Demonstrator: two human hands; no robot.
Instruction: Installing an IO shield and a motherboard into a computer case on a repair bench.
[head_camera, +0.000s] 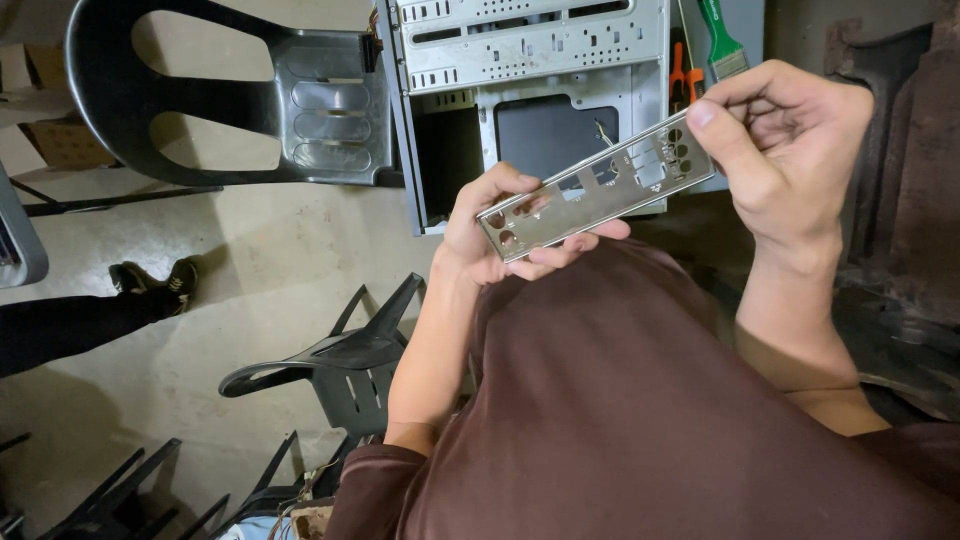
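A grey chair (330, 110) stands upper left on the floor (270, 270); a black chair (345, 365) stands lower down. The left hand (490, 230) is closed on the lower-left end of the metal plate (595, 190), thumb on top, fingers beneath. The plate slants upward to the right, in front of the open case (530, 60). The right hand (790, 140) pinches its upper-right end between thumb and forefinger. A green-handled brush (722, 40) lies above this hand

Shiny stamped metal plate (597, 190), dull grey metal case (530, 60), glossy black, probably plastic, chair (110, 90).
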